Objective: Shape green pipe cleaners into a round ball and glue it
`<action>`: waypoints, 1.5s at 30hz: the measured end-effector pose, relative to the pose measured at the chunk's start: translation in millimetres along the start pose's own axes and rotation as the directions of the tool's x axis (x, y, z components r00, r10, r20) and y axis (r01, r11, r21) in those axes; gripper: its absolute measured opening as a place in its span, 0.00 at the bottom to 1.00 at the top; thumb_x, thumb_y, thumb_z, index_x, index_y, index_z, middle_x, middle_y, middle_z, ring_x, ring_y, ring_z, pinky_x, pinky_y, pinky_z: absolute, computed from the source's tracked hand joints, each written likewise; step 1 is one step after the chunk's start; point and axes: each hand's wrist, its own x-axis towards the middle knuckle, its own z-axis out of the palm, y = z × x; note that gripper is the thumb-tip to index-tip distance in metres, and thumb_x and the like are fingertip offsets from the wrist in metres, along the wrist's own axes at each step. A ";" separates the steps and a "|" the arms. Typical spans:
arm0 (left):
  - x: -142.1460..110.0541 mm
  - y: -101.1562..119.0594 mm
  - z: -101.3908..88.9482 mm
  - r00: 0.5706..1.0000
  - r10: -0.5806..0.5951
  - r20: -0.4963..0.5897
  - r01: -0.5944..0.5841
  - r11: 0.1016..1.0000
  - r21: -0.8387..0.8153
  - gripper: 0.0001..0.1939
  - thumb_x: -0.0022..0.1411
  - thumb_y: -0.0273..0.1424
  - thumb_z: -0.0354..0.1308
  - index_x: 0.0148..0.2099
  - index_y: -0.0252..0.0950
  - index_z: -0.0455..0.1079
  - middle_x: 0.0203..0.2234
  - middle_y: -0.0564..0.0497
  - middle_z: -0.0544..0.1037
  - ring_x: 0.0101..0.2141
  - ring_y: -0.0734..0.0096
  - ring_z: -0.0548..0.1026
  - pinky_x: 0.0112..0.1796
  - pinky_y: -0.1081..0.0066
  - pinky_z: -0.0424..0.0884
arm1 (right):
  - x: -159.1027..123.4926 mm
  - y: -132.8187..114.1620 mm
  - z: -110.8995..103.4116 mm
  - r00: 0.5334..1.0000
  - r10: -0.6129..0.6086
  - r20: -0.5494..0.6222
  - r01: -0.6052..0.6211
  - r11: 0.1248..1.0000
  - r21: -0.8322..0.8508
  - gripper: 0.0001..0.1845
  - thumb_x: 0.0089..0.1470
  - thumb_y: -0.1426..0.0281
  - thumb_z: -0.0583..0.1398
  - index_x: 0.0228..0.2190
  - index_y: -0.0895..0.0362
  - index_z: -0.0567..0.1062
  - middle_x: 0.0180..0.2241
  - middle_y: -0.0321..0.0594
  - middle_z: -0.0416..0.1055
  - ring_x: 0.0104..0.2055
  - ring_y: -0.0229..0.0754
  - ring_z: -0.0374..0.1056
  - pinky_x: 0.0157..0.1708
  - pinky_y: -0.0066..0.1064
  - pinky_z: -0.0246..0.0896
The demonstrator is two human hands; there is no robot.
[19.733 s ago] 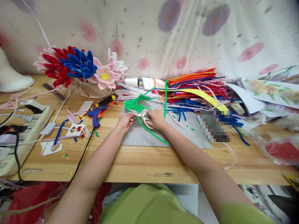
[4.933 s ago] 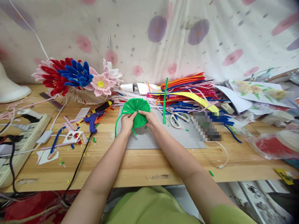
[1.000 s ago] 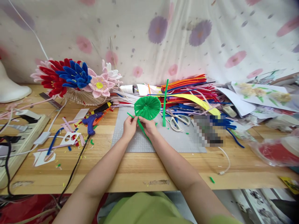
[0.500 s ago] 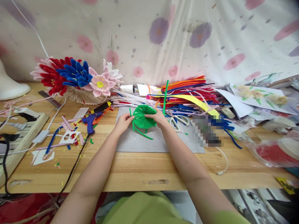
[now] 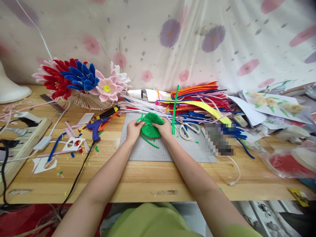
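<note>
A round, green disc of fuzzy strands (image 5: 150, 130), pleated outward from its middle like a leaf, is held just left of the centre of the frame, above a grey gridded cutting mat (image 5: 192, 152). The left hand (image 5: 133, 130) has its thumb and forefinger pinched together at the disc's left edge, where a short green end pokes up. The right hand (image 5: 166, 129) grips the disc's right side, its thumb pressed on the face; its other fingers are mostly hidden, so how they lie behind, I cannot tell. A loose green fuzzy strand (image 5: 150, 143) curves below the disc, toward the lower centre.

Right of the hands, scissors with cream-coloured loop handles (image 5: 185, 132) lie on the mat, near upright-looking straight green fuzzy stems (image 5: 175, 110). Behind, across the centre right, spreads a heap of orange, red, blue and pale pink fuzzy stems (image 5: 197, 89), crossed by a flat yellow strip (image 5: 206, 108). At left, a blue-purple glue gun (image 5: 95, 126) rests on the wooden table (image 5: 138, 186), and red, blue and pink fuzzy flowers (image 5: 82, 77) stand at upper left
</note>
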 end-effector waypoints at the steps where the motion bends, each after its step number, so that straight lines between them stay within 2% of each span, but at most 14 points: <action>1: -0.8 -0.4 1.9 1.000 -0.027 -0.004 0.027 0.999 -0.031 0.13 0.40 0.34 0.65 0.28 0.33 0.70 0.22 0.51 0.76 0.28 0.71 0.74 0.30 0.74 0.68 | -0.4 2.0 1.5 1.000 0.006 -0.008 -0.006 1.000 0.012 0.19 0.29 0.62 0.65 0.26 0.55 0.66 0.25 0.32 0.69 0.28 0.39 0.65 0.32 0.30 0.60; 7: -0.6 11.4 3.3 0.987 -0.156 -0.045 0.143 0.967 -0.209 0.12 0.38 0.33 0.66 0.26 0.31 0.71 0.21 0.51 0.77 0.24 0.72 0.73 0.30 0.72 0.68 | -6.5 2.1 3.9 0.999 0.040 0.023 -0.042 0.994 0.099 0.21 0.29 0.63 0.66 0.29 0.56 0.68 0.27 0.34 0.72 0.30 0.40 0.66 0.34 0.32 0.62; 9: 4.7 16.7 -4.2 0.992 -0.121 -0.031 0.115 0.983 -0.146 0.12 0.38 0.33 0.66 0.26 0.31 0.72 0.20 0.51 0.76 0.24 0.72 0.73 0.30 0.72 0.68 | -7.3 -6.6 -6.1 0.982 0.051 0.181 -0.083 0.981 0.173 0.24 0.28 0.64 0.67 0.32 0.57 0.70 0.29 0.34 0.73 0.31 0.40 0.67 0.35 0.33 0.62; 11: 11.2 20.8 -13.3 0.997 -0.078 0.024 0.079 0.996 -0.041 0.12 0.37 0.33 0.67 0.26 0.32 0.72 0.20 0.50 0.77 0.24 0.71 0.73 0.30 0.71 0.67 | -5.4 -20.2 -22.1 0.897 0.043 0.441 -0.170 0.952 0.254 0.29 0.28 0.67 0.68 0.38 0.56 0.71 0.31 0.35 0.74 0.32 0.39 0.68 0.36 0.32 0.63; 12: 14.0 22.0 -17.2 0.997 -0.059 0.056 0.058 0.998 0.014 0.12 0.37 0.33 0.67 0.26 0.32 0.73 0.20 0.50 0.77 0.24 0.71 0.73 0.30 0.71 0.67 | -3.6 -28.1 -30.6 0.846 0.064 0.529 -0.225 0.943 0.246 0.32 0.29 0.67 0.68 0.41 0.55 0.70 0.31 0.35 0.74 0.32 0.39 0.69 0.34 0.32 0.63; 13: 16.3 22.5 -20.0 0.995 -0.041 0.089 0.035 0.997 0.067 0.12 0.36 0.32 0.67 0.26 0.32 0.73 0.20 0.50 0.77 0.24 0.70 0.73 0.30 0.71 0.67 | -1.3 -36.0 -38.1 0.829 0.085 0.553 -0.244 0.944 0.220 0.35 0.30 0.66 0.68 0.45 0.54 0.69 0.30 0.35 0.74 0.31 0.39 0.69 0.33 0.31 0.62; 16: 18.7 20.7 -20.5 0.981 -0.026 0.192 -0.004 0.988 0.151 0.12 0.36 0.33 0.67 0.26 0.33 0.73 0.21 0.49 0.77 0.24 0.69 0.74 0.29 0.71 0.67 | 6.1 -54.2 -47.3 0.842 0.101 0.530 -0.158 0.985 0.063 0.40 0.26 0.68 0.70 0.46 0.53 0.69 0.30 0.36 0.74 0.32 0.39 0.69 0.32 0.31 0.62; 21: 17.2 13.7 -11.9 0.965 0.004 0.262 -0.071 0.966 0.248 0.11 0.37 0.34 0.67 0.26 0.34 0.74 0.21 0.49 0.77 0.24 0.69 0.73 0.28 0.72 0.65 | 15.7 -52.9 -24.4 0.853 0.024 0.521 0.133 0.956 -0.261 0.28 0.12 0.72 0.72 0.26 0.54 0.77 0.23 0.33 0.72 0.31 0.43 0.68 0.34 0.32 0.61; 25: 21.3 14.7 -13.2 0.962 -0.024 0.273 -0.076 0.934 0.350 0.08 0.39 0.34 0.65 0.24 0.35 0.75 0.19 0.49 0.77 0.22 0.69 0.71 0.25 0.73 0.63 | 18.8 -43.6 -13.4 0.763 0.018 0.647 0.213 0.936 -0.278 0.26 0.12 0.73 0.71 0.24 0.52 0.76 0.21 0.30 0.72 0.27 0.42 0.67 0.27 0.29 0.58; 28: 25.9 19.9 -12.5 0.956 -0.061 0.287 -0.058 0.919 0.390 0.05 0.37 0.31 0.66 0.20 0.36 0.75 0.15 0.49 0.75 0.21 0.69 0.70 0.25 0.72 0.61 | 17.5 -40.6 -12.9 0.774 -0.024 0.633 0.269 0.917 -0.294 0.29 0.11 0.73 0.71 0.26 0.51 0.76 0.24 0.29 0.73 0.29 0.41 0.67 0.28 0.27 0.57; 32: 28.9 28.6 -5.3 0.933 -0.136 0.332 0.007 0.932 0.364 0.04 0.34 0.25 0.65 0.18 0.35 0.74 0.14 0.50 0.74 0.19 0.70 0.68 0.24 0.72 0.62 | 13.6 -37.9 -12.9 0.829 -0.035 0.559 0.299 0.872 -0.388 0.33 0.13 0.71 0.71 0.32 0.50 0.76 0.31 0.33 0.74 0.36 0.45 0.68 0.33 0.29 0.58; 37: 30.0 38.7 3.2 0.894 -0.217 0.391 0.094 0.946 0.309 0.06 0.31 0.19 0.62 0.17 0.34 0.72 0.13 0.52 0.73 0.18 0.73 0.68 0.25 0.72 0.64 | 11.0 -33.0 -13.4 0.854 -0.017 0.520 0.285 0.851 -0.440 0.34 0.14 0.68 0.72 0.33 0.51 0.75 0.33 0.37 0.74 0.38 0.47 0.69 0.34 0.31 0.59; 41: 33.1 43.6 5.8 0.875 -0.190 0.445 0.024 0.935 0.353 0.07 0.31 0.18 0.60 0.17 0.34 0.72 0.13 0.53 0.73 0.18 0.74 0.67 0.24 0.73 0.63 | 10.2 -30.8 -14.8 0.872 0.001 0.489 0.242 0.867 -0.435 0.34 0.12 0.68 0.72 0.32 0.52 0.75 0.32 0.37 0.74 0.37 0.47 0.69 0.33 0.30 0.59; 45: 33.8 46.4 7.1 0.840 -0.156 0.520 -0.083 0.910 0.407 0.02 0.34 0.23 0.61 0.18 0.34 0.73 0.14 0.53 0.73 0.18 0.75 0.65 0.23 0.74 0.60 | 10.2 -29.0 -16.9 0.855 0.023 0.519 0.235 0.874 -0.425 0.32 0.15 0.68 0.71 0.32 0.53 0.75 0.31 0.36 0.74 0.36 0.46 0.69 0.33 0.30 0.59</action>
